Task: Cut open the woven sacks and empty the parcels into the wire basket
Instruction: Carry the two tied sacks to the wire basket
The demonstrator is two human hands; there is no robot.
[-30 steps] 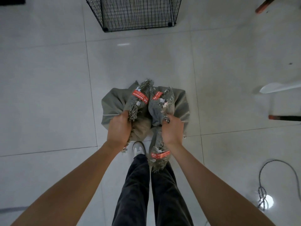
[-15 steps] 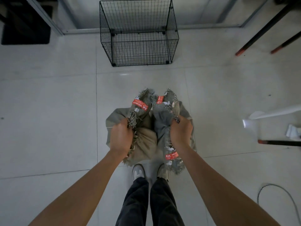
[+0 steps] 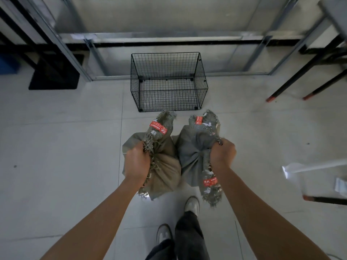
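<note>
The person is carrying two sacks toward the basket point(image 3: 169, 81), which is standing on the floor point(image 3: 65, 147) just ahead with nothing visible inside it. The left hand point(image 3: 136, 162) is gripping the bunched, frayed neck of the tan sack point(image 3: 165, 169), and the right hand point(image 3: 222, 152) is clenching the gathered neck of the grey sack point(image 3: 193, 152). The two sacks are hanging side by side, touching, in front of the legs and apparently off the floor. Both are looking sealed, with red tape point(image 3: 158, 128) wrapping their frayed ends, so the cutting is likely yet to come; no blade is showing. To do this step well, I judge, the person should be setting both sacks down right beside the basket's near wall, necks up. They should be gripping below the fraying so the loose weave isn't slipping through the fingers, and minding the feet, since the load is hanging close to the forward shoe point(image 3: 191, 204).
</note>
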